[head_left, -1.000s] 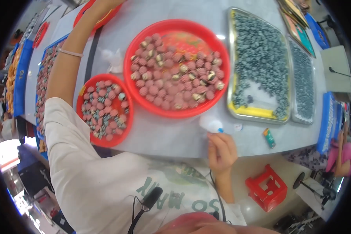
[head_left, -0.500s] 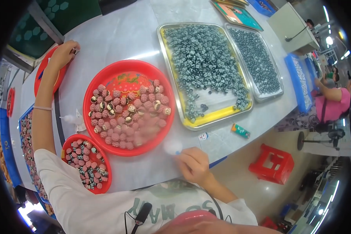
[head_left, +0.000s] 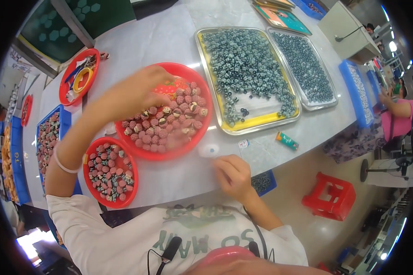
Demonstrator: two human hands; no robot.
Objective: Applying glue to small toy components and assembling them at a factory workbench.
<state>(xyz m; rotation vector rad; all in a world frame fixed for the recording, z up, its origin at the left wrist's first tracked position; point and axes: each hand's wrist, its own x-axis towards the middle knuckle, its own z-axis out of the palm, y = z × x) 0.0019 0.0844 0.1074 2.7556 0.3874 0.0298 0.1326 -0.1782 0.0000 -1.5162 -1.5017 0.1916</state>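
- Left hand [head_left: 147, 88] hangs over the left side of the large red basin [head_left: 186, 73], fingers bent and partly spread; blur hides whether it has hold of anything.
- Right hand [head_left: 234, 175] is half curled near the table's near edge, fingertips just beside a white rounded object [head_left: 205, 151]; whether they grip it cannot be told.
- Pink ribbed beads [head_left: 159, 132], some with dark and cream parts, lie in the large basin, mostly toward its near and right rim.
- Left and nearer, a small red basin [head_left: 113, 204] holds pink and grey pieces.
- Right of the large basin, a metal tray [head_left: 264, 120] carries grey-green pieces.
- Near the table's near edge lies a green packet [head_left: 287, 140].
- Beyond that edge, a red stool [head_left: 328, 197] stands on the floor.
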